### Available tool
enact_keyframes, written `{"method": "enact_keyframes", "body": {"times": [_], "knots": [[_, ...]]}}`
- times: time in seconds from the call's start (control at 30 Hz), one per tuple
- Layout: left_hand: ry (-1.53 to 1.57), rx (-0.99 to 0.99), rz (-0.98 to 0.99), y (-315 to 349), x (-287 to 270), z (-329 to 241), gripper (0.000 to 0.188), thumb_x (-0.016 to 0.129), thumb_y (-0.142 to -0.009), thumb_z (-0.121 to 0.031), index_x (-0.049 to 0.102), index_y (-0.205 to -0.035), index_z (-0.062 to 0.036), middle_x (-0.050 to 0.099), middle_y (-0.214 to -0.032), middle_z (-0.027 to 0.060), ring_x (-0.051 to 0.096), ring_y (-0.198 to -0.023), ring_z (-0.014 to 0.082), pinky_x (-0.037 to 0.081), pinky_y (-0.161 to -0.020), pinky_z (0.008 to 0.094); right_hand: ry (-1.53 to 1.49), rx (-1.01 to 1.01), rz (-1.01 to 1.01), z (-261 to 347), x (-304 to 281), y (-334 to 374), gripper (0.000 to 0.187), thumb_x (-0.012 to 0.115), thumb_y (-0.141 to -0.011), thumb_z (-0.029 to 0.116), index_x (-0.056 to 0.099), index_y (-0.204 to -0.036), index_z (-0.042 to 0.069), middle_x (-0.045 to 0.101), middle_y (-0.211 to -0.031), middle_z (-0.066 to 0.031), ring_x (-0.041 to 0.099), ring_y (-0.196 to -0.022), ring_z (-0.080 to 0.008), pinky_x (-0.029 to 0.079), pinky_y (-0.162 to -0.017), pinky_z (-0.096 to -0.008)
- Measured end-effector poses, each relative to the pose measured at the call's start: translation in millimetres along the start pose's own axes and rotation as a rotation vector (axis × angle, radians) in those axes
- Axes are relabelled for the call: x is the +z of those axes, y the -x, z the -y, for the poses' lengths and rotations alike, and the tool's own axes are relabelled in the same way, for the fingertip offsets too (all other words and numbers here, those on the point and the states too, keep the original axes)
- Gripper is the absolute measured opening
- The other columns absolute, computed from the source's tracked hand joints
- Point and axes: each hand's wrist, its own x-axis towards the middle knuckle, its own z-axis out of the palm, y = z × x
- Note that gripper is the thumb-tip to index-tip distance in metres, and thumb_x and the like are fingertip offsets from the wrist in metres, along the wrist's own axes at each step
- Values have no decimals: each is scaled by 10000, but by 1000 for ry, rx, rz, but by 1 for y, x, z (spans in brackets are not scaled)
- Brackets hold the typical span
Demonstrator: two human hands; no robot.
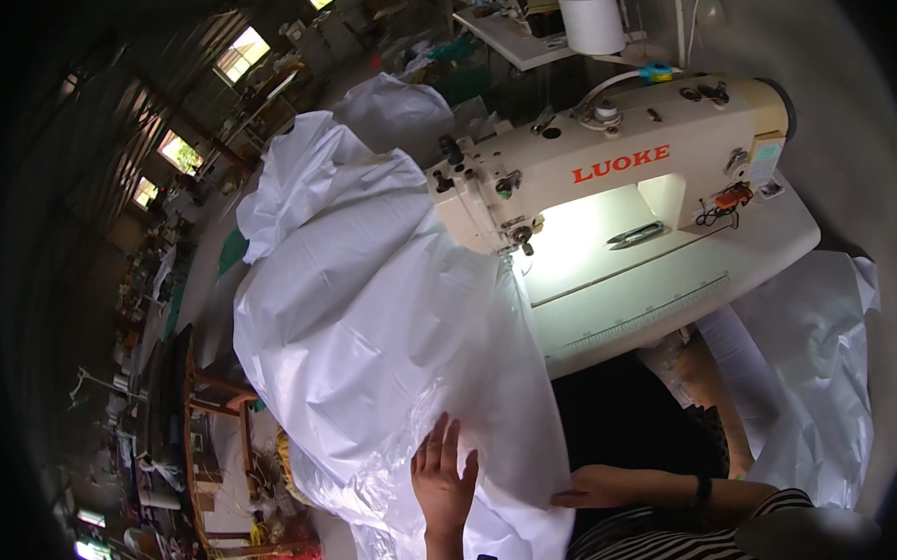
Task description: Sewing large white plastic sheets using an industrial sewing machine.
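L hand (442, 477) flat, crinkly white sheet (370, 323)

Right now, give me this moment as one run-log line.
left hand: flat on white fabric, fingers spread | right hand: pinching fabric edge | sewing machine: lamp lit, snips on bed

White translucent plastic sheet (370, 323). Cream sewing machine (603, 158), red lettering, white table (669, 290). White thread cone (591, 20). Black-and-white striped sleeve (670, 536). Blue-yellow thread guide (657, 72). Silver snips (635, 235).
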Motion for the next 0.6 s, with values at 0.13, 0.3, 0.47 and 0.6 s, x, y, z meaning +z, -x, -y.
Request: {"method": "enact_keyframes", "body": {"times": [0.13, 0.3, 0.47, 0.6], "knots": [[-287, -197, -12, 46, 0, 32, 732, 782, -729, -173, 474, -1391, -127, 466, -1455, 101, 506, -1262, 318, 413, -1009, 446, -20, 136, 52, 22, -43, 46, 379, 577, -967, 358, 665, -1068, 3, 686, -939, -199, 667, -884, -361, 507, -748, -413], [-358, -349, -275, 93, -12, 58, 106, 658, -799, -102, 673, -904, -94, 692, -949, 45, 625, -919, 270, 424, -857, 390, 303, 189, -646, 49, -56, 64, 237, 688, -880, 199, 661, -1066, 55, 672, -923, -106, 686, -833, -232, 542, -705, -328], [73, -366, -691, 108, -40, 44, 166, 568, -819, 32, 633, -956, -36, 664, -967, 98, 620, -916, 254, 460, -870, 379, -469, 51, -215, 71, -51, 22, 466, 613, -985, 235, 484, -1365, -1, 647, -1222, -131, 680, -906, -178, 534, -686, -257], [495, -599, -913, 144, -75, 74, 148, 518, -949, -81, 603, -1052, -16, 641, -1003, 83, 597, -934, 196, 488, -873, 353, -777, 87, -254, 82, -29, -51, 493, 573, -1013, 250, 425, -1411, -2, 621, -1250, -123, 656, -884, -165, 526, -739, -281]]}}
